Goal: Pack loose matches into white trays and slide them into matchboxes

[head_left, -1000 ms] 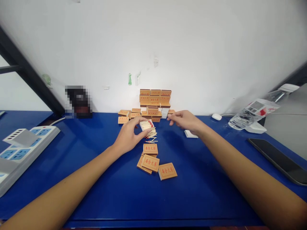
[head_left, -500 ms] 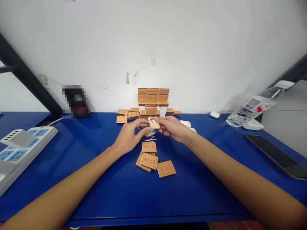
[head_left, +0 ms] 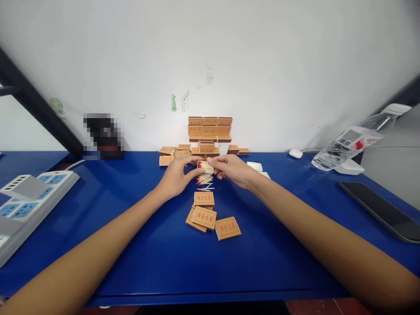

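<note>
Above the middle of the desk, a white matchbox tray full of red-headed matches is held between both hands. My left hand pinches its left end between thumb and fingers. The fingers of my right hand close on its right end, over the match ends; their exact hold is partly hidden. Just below the tray lies a pile of loose matches on the desk, with a few strays in front. Closer to me are several closed orange matchboxes, some overlapping, and a single matchbox to their right.
Against the wall stands a stacked structure of matchboxes, flanked by low piles. White empty-looking trays lie right of my right hand. A power strip sits left; a tilted plastic bottle and a phone are right.
The tray has moved slightly left and lower in my hands, and its matches show more plainly. My left thumb now lies along its near left side. The view has tilted slightly.
</note>
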### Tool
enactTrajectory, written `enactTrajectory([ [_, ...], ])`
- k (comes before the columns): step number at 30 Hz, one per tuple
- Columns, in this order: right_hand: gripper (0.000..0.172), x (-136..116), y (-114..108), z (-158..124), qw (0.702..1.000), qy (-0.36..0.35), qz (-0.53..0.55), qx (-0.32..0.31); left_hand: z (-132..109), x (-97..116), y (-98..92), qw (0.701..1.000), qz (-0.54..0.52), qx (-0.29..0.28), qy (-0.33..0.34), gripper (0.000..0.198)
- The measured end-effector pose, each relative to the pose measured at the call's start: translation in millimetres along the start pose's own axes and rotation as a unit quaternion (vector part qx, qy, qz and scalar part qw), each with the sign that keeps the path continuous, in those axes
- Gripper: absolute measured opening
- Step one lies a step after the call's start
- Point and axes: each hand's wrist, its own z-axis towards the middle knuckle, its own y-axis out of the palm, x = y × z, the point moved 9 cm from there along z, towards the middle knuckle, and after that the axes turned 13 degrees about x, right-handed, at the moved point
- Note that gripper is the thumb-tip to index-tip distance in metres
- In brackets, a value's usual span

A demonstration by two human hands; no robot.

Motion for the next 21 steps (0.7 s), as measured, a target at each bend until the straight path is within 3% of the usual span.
enactTrajectory([
  [4,0.023,3.1,-6.7,1.0,1.000,0.004,-0.004,0.021,3.4,-10.9,-2.9,0.999,0.001,0.032,-0.029,0.035],
  [12,0.020,5.6,-14.6,2.0,0.997,-0.035,-0.050,0.047,2.5,-24.5,-1.4,0.996,-0.028,0.027,-0.076,0.033],
  [17,0.029,5.3,-15.9,5.0,0.992,-0.083,-0.090,0.043,2.7,-31.8,-2.1,0.995,-0.035,0.031,-0.089,0.030],
  [21,0.025,-2.0,-21.2,6.6,0.978,-0.147,-0.137,0.049,3.5,-29.5,-0.5,0.996,-0.036,0.028,-0.071,0.023],
])
